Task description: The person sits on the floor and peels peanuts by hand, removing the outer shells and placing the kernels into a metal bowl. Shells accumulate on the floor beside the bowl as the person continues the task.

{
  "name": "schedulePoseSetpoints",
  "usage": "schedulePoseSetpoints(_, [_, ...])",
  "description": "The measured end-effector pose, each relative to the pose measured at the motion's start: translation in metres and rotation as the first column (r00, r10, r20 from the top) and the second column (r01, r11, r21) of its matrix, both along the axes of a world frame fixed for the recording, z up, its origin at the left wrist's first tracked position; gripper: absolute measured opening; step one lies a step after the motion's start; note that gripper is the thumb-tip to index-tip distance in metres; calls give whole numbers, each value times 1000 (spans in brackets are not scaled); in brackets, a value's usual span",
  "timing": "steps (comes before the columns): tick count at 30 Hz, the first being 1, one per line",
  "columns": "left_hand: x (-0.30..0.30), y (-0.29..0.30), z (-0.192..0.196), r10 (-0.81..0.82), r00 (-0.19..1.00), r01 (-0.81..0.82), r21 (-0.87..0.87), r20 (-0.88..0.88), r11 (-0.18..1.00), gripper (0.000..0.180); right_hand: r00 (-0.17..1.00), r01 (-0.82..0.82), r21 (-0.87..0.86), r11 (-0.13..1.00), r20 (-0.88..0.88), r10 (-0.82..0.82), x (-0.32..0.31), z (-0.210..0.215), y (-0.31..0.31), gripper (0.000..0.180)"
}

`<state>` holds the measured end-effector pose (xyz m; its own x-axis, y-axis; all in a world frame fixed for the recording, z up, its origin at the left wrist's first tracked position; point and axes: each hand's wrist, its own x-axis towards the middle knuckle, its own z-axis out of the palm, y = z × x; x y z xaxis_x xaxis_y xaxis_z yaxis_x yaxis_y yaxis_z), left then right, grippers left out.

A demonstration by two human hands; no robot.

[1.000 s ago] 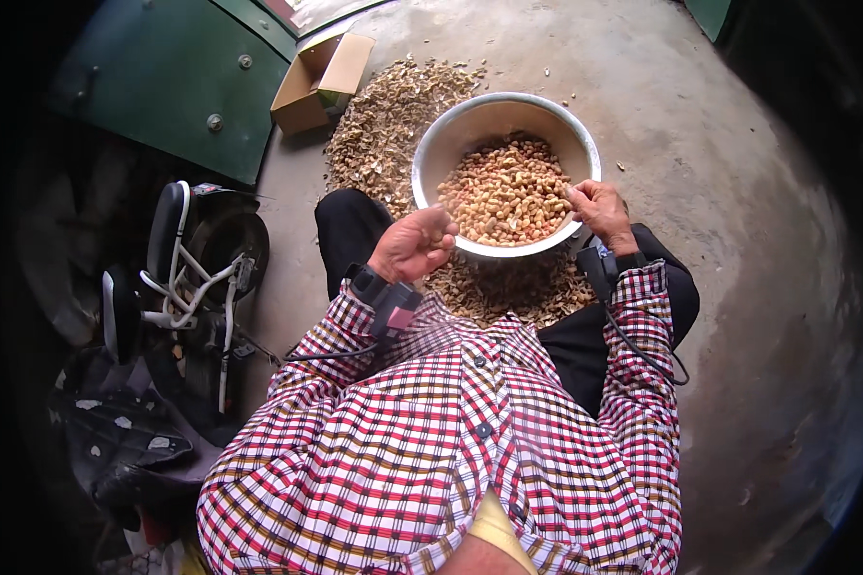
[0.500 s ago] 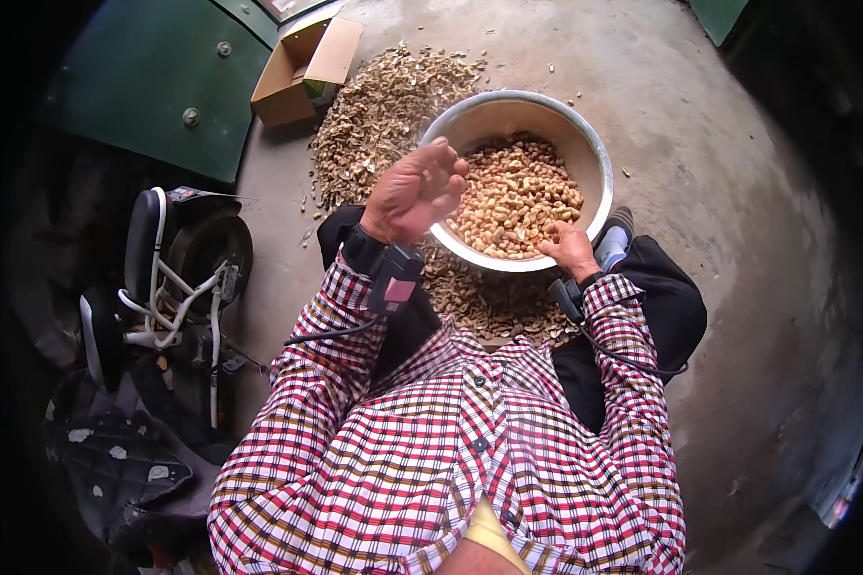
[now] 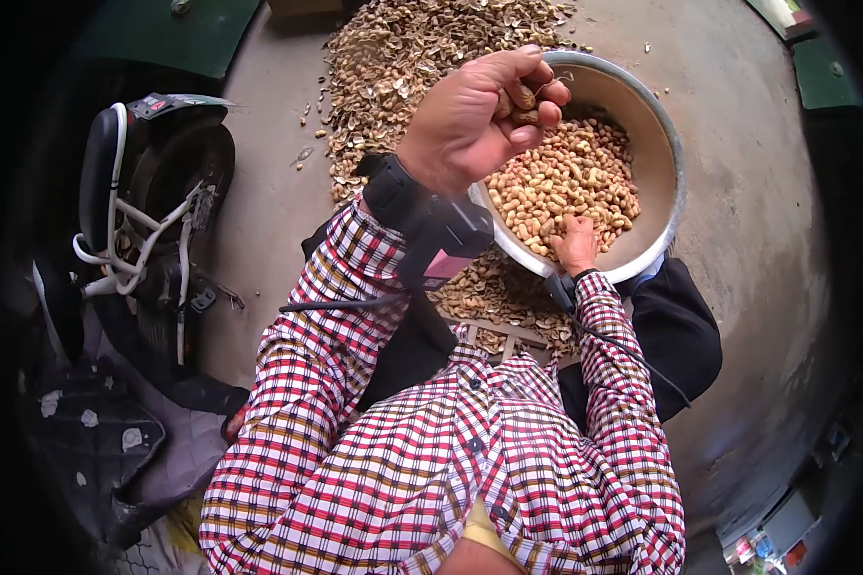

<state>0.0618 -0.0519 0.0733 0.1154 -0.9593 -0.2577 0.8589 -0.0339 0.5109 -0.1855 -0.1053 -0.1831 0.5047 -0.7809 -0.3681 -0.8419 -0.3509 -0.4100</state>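
Note:
A wide pale metal basin (image 3: 642, 107) stands on the floor in front of me, partly filled with unshelled peanuts (image 3: 571, 172). My left hand (image 3: 470, 125) is raised above the basin's left rim, palm turned up. Its curled fingers hold a few peanuts in the shell (image 3: 520, 99), and a thin pale strand sticks up beside them. Down in the basin, on the near side of the peanuts, rests my right hand (image 3: 575, 246). Its fingers are bent together into the pile, and whatever is between the fingertips is hidden.
A broad heap of peanut shells (image 3: 393, 72) spreads beyond and left of the basin. More shells (image 3: 499, 297) lie between my legs. At the left stands a wheeled frame (image 3: 163, 225) with a black seat, near a dark quilted cloth (image 3: 86, 431). A green panel (image 3: 144, 38) is at the upper left.
My view has shifted, so the basin appears farther right. The left hand has come up closer, its fingers now showing peanuts. My right hand stays at the peanuts in the basin.

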Motion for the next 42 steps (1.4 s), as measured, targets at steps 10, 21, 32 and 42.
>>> schedulePoseSetpoints(10, [5,4,-5,53,998,-54,-22,-30,998,20,943,212,158,964,225,-244,-31,-17,-52,10])
schedulePoseSetpoints(21, [-8,1,-2,14,1000,-14,-17,1,1000,18,984,-179,-166,970,-54,173,-45,-59,-36,12])
schedulePoseSetpoints(32, [-8,5,0,76,993,-78,25,87,997,17,995,-93,-37,995,-26,92,-41,-61,-36,16])
schedulePoseSetpoints(42, [-18,-21,-1,-31,994,38,-61,109,997,18,986,-72,459,886,167,-7,-37,68,-61,24])
